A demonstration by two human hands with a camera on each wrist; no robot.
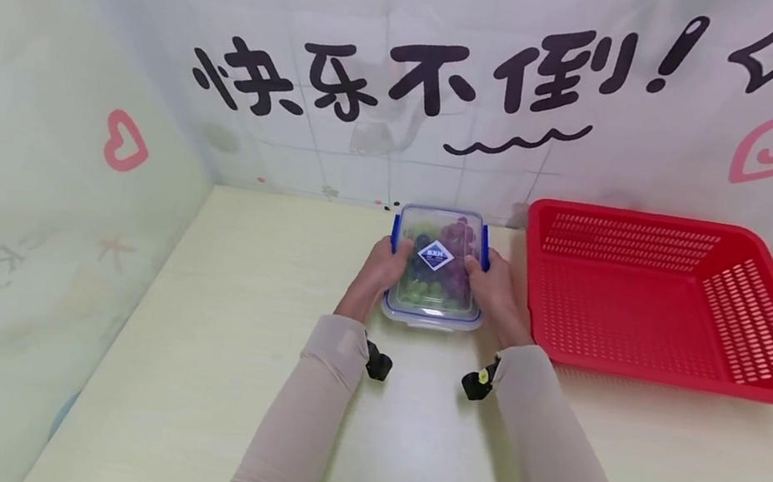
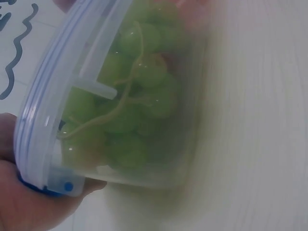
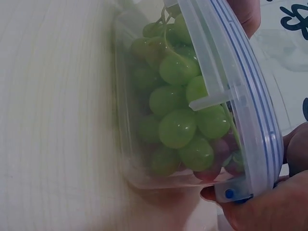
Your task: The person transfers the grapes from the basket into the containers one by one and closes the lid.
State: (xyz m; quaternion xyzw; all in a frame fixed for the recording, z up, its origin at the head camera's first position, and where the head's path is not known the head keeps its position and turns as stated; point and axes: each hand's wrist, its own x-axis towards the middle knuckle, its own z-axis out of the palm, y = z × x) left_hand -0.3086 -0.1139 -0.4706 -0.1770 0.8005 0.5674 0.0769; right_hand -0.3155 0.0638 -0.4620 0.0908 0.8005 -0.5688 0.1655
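A clear food container [image 1: 435, 255] with a blue-edged lid stands on the table near the back wall. Through its plastic show green grapes [image 3: 177, 129], with purple and dark ones in the head view. My left hand [image 1: 384, 264] grips the left side, its thumb on the lid's edge by a blue side latch. On the opposite side my right hand [image 1: 496, 290] holds the container the same way. Both wrist views show a translucent front flap [image 3: 210, 100] against the front wall. Most of the fingers are hidden beside the container.
A red plastic basket [image 1: 618, 311] with slotted walls stands just right of the container, close to my right hand. Behind the pale table [image 1: 252, 321] rises a printed wall covering [image 1: 361, 18] with black characters. Another covered wall [image 1: 64, 165] borders the left side.
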